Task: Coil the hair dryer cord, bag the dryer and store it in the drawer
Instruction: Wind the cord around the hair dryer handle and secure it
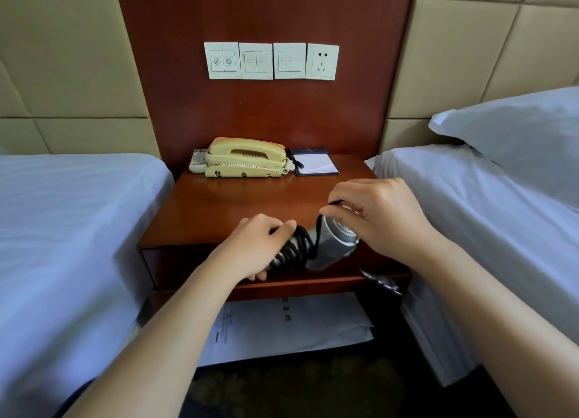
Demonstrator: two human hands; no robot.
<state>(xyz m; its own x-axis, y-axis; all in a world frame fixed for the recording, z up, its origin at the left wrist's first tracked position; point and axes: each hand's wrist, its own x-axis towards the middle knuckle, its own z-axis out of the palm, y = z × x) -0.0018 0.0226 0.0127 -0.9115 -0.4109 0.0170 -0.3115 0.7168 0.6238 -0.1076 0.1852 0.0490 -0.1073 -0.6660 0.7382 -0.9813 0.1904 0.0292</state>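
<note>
Looking down between the left bed point(72, 229) and the right bed point(470, 217), both in white sheets, the right one with a pillow point(517, 141), we saw a reddish wooden desk point(225, 204) set against a wooden wall panel. Under the desk a white printed sheet point(291, 326) lay on the dark floor. We could not tell whether it was paper or a bag.

The silver hair dryer point(332, 248) was held in the air just in front of the desk's front edge, between the two hands. Its handle slanted down to the left and its round body sat up to the right. The left hand point(250, 248) was closed round the handle, its fingers curled over the coils wound there. The right hand point(385, 217) was above and to the right of the body, with thumb and forefinger pinching a strand just over the top of the dryer and the other fingers bent. The black cord point(297, 248) lay in several turns round the handle, and one strand rose across the body to that pinch. Something greyish hung below the right wrist, too blurred to name.

At the back of the desk stood a cream telephone point(244, 157). A notepad point(316, 165) lay just to its right and a remote point(198, 160) just to its left. On the panel above were three switch plates point(255, 60) and a socket point(322, 61) in a row.
</note>
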